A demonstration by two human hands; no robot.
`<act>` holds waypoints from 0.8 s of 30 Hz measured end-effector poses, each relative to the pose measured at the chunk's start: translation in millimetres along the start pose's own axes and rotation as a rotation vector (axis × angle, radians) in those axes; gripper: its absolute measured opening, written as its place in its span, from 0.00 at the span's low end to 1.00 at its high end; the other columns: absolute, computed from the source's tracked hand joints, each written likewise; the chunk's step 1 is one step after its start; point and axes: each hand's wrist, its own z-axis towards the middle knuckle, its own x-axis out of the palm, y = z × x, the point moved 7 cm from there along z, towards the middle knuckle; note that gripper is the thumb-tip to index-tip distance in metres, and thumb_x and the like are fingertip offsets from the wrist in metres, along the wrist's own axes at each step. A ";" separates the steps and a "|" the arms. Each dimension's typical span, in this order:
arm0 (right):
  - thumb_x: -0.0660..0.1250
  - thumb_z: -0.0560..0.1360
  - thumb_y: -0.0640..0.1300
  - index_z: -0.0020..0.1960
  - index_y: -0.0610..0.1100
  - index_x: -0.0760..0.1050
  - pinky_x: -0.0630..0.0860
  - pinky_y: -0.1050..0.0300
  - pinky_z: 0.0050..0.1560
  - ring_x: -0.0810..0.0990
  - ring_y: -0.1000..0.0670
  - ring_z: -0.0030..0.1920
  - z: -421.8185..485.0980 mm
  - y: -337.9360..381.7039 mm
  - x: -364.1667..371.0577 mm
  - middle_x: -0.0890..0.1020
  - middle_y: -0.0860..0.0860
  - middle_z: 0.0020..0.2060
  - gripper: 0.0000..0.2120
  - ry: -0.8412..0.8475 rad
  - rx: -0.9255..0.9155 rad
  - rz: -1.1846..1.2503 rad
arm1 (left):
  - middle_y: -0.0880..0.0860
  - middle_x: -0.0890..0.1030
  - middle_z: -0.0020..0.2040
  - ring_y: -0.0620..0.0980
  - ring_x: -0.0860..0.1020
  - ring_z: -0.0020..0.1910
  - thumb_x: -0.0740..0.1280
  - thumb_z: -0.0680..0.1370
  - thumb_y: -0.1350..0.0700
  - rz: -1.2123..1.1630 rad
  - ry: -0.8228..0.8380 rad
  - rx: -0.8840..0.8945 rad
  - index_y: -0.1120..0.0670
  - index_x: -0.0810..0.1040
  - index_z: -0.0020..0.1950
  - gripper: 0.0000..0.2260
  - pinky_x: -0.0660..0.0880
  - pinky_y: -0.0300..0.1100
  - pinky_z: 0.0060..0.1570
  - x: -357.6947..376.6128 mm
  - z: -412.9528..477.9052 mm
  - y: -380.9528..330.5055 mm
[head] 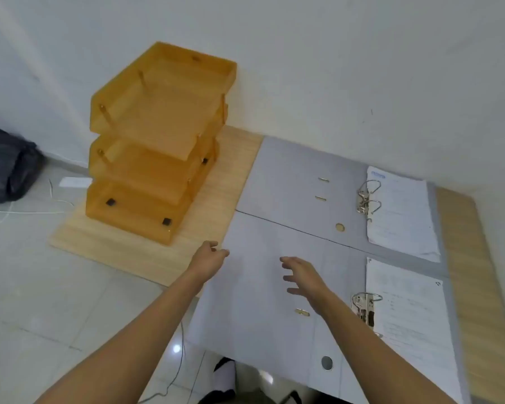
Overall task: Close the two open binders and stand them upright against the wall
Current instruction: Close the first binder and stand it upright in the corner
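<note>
Two grey lever-arch binders lie open and flat on a wooden desk, side by side. The far binder (292, 182) lies near the white wall (362, 68), with papers on its right half. The near binder (260, 301) overhangs the desk's front edge and also holds papers on its right half. My left hand (209, 258) hovers at the near binder's left edge, fingers loosely curled, holding nothing. Above the near binder's left cover my right hand (302, 277) is spread, palm down, fingers apart. I cannot tell whether either hand touches the cover.
An orange three-tier letter tray (158, 141) stands on the desk's left part (114, 243), against the wall. Left of the desk are floor tiles, a dark bag (6, 164) and white cables (27, 211). Bare wood shows right of the binders (473, 258).
</note>
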 end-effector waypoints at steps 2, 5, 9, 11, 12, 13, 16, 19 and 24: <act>0.57 0.84 0.50 0.74 0.47 0.70 0.75 0.49 0.64 0.75 0.46 0.66 3.6 0.2 9.1 0.73 0.48 0.71 0.21 0.002 0.006 -0.061 | 0.59 0.68 0.76 0.58 0.73 0.69 0.66 0.81 0.54 0.080 -0.004 -0.042 0.59 0.60 0.80 0.30 0.71 0.46 0.59 -1.4 8.1 10.2; 0.55 0.85 0.45 0.77 0.49 0.66 0.65 0.49 0.74 0.65 0.48 0.76 6.9 -10.2 20.5 0.67 0.51 0.77 0.21 0.075 -0.037 -0.217 | 0.60 0.63 0.76 0.61 0.66 0.73 0.69 0.78 0.51 0.326 0.011 -0.074 0.60 0.60 0.79 0.33 0.69 0.51 0.70 7.8 18.1 30.9; 0.54 0.85 0.43 0.78 0.50 0.65 0.61 0.53 0.75 0.62 0.49 0.78 11.4 -21.8 20.0 0.64 0.52 0.78 0.22 0.068 0.009 -0.193 | 0.60 0.64 0.74 0.62 0.64 0.72 0.73 0.75 0.48 0.351 -0.055 -0.074 0.60 0.63 0.76 0.35 0.68 0.52 0.67 15.1 23.3 29.6; 0.55 0.85 0.45 0.78 0.51 0.65 0.61 0.50 0.77 0.62 0.50 0.78 12.5 -22.0 21.3 0.65 0.52 0.78 0.21 0.067 0.023 -0.137 | 0.61 0.67 0.72 0.62 0.66 0.72 0.75 0.74 0.47 0.292 -0.105 -0.089 0.60 0.66 0.74 0.34 0.69 0.52 0.66 12.5 28.5 29.5; 0.55 0.85 0.46 0.78 0.51 0.65 0.61 0.50 0.77 0.61 0.50 0.78 10.7 -20.9 21.6 0.65 0.53 0.78 0.21 0.063 0.028 -0.109 | 0.61 0.69 0.72 0.62 0.68 0.71 0.75 0.73 0.46 0.278 -0.111 -0.092 0.61 0.68 0.73 0.34 0.71 0.52 0.66 11.8 30.4 29.2; 0.56 0.85 0.47 0.78 0.51 0.65 0.61 0.49 0.77 0.61 0.50 0.78 10.2 -20.3 21.7 0.65 0.53 0.78 0.21 0.062 0.030 -0.089 | 0.61 0.72 0.71 0.62 0.71 0.70 0.75 0.73 0.46 0.251 -0.098 -0.099 0.62 0.70 0.72 0.33 0.73 0.52 0.66 10.5 32.6 29.1; 0.56 0.84 0.51 0.77 0.53 0.66 0.61 0.47 0.77 0.62 0.50 0.78 6.2 -15.3 18.3 0.65 0.54 0.78 0.22 0.047 0.027 -0.070 | 0.60 0.82 0.64 0.58 0.82 0.56 0.74 0.76 0.49 0.075 -0.016 -0.069 0.63 0.78 0.66 0.24 0.80 0.51 0.57 6.6 35.2 25.1; 0.58 0.82 0.56 0.76 0.54 0.68 0.64 0.40 0.75 0.66 0.48 0.75 1.4 -4.4 7.0 0.68 0.53 0.75 0.23 0.012 -0.006 -0.068 | 0.56 0.85 0.58 0.49 0.84 0.45 0.72 0.78 0.49 -0.020 0.096 0.014 0.60 0.80 0.63 0.19 0.79 0.41 0.41 4.1 23.6 3.5; 0.62 0.77 0.64 0.76 0.55 0.66 0.72 0.46 0.67 0.69 0.49 0.72 -18.9 25.2 -1.9 0.67 0.51 0.75 0.29 0.018 -0.123 -0.087 | 0.50 0.87 0.58 0.51 0.87 0.53 0.67 0.80 0.43 -0.102 0.297 0.174 0.55 0.79 0.68 0.22 0.82 0.48 0.55 29.1 -18.0 -49.6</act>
